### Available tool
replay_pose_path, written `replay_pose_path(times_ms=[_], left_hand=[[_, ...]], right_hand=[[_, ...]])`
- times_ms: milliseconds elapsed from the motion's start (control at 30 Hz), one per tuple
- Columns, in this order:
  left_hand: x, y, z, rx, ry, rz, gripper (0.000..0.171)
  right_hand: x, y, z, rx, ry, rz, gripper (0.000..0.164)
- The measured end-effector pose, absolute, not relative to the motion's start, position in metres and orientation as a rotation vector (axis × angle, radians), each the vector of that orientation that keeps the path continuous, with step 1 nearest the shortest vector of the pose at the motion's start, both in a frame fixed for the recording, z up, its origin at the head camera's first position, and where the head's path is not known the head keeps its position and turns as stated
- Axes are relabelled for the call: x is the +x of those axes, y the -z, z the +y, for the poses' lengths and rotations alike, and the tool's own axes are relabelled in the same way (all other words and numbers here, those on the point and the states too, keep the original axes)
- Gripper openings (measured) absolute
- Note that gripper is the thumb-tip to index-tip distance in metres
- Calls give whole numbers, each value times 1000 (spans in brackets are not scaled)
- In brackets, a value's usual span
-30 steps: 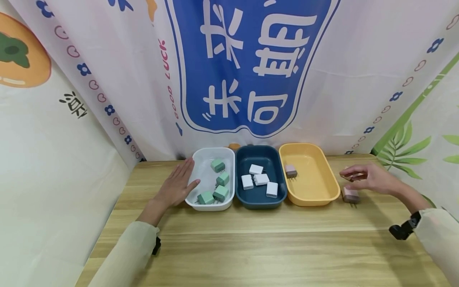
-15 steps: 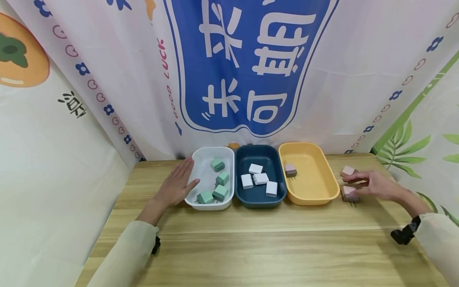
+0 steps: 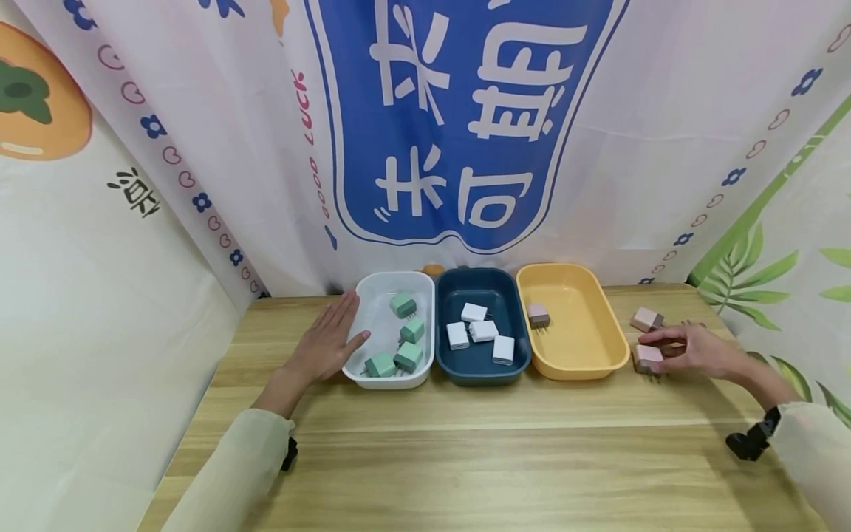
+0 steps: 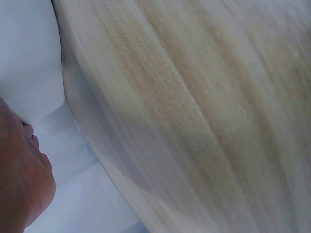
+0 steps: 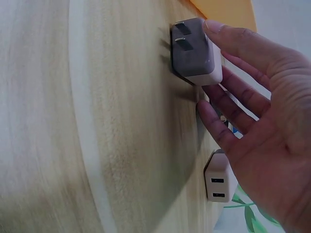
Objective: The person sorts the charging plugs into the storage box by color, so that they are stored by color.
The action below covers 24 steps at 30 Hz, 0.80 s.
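My right hand (image 3: 694,351) is at the table's right side, with thumb and fingers about a pink and brown charger plug (image 3: 648,357). In the right wrist view the thumb touches one side of this charger plug (image 5: 194,51), whose metal prongs show; the fingers curl behind it. A second pink charger plug (image 3: 647,319) lies just beyond. Another, with two USB ports (image 5: 217,179), shows below the fingers in the right wrist view. My left hand (image 3: 323,341) rests with straight fingers against the left rim of the white tray (image 3: 362,314).
Several green charger plugs (image 3: 408,357) lie in the white tray. The dark blue tray (image 3: 482,378) beside it holds several white charger plugs (image 3: 484,331). One pink charger plug (image 3: 538,316) sits in the yellow tray (image 3: 581,372). A printed curtain (image 3: 266,148) hangs behind the table (image 3: 465,465).
My right hand has lowered and shifted slightly right, closing its fingers on the nearer pink charger plug and uncovering the one beyond. The left hand stays in place.
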<state>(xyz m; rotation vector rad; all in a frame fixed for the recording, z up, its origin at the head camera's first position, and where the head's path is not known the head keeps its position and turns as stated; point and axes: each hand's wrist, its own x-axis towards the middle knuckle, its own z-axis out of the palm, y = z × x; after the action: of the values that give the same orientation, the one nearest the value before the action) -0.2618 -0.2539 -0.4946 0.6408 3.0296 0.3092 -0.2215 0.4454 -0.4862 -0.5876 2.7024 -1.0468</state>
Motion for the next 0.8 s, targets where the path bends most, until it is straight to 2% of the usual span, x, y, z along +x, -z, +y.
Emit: replay_pose_path(times_ms=[800], left_hand=[[-263, 497, -254, 644, -316, 3042, 84]], right_hand=[[-222, 495, 448, -612, 1054, 2677, 49]])
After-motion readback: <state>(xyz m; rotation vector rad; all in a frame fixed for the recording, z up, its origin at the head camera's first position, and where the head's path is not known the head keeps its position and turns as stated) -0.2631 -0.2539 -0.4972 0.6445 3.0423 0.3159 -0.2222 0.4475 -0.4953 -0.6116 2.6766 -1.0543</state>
